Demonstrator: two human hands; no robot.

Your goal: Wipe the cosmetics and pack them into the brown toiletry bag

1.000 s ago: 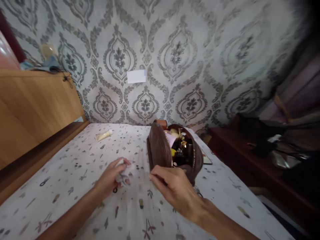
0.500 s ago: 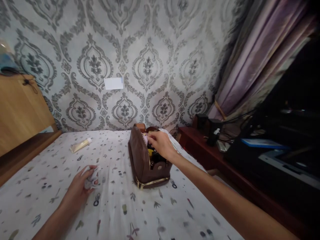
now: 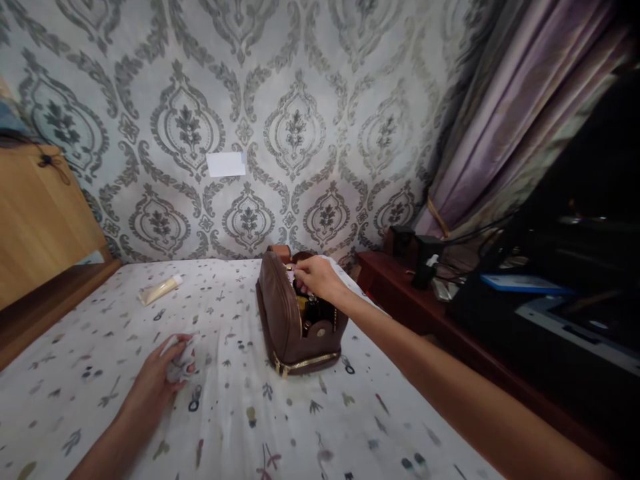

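A brown bag with gold zips stands on the printed sheet, its top unzipped. Dark items and a yellow one show inside, partly hidden. My right hand is over the opening with thumb and fingers pinched. A pale lilac thing lies close to the fingertips; whether they grip it I cannot tell. To the left of the bag, my left hand is closed around a crumpled white tissue, low over the sheet.
A cream tube in clear wrapping lies at the back left of the white printed sheet. Wooden furniture borders the left side. On the right, a dark red ledge holds black boxes and cables beside a lilac curtain.
My right hand has shifted very slightly at the bag's opening and stays pinched. The left hand still holds the tissue in nearly the same spot.
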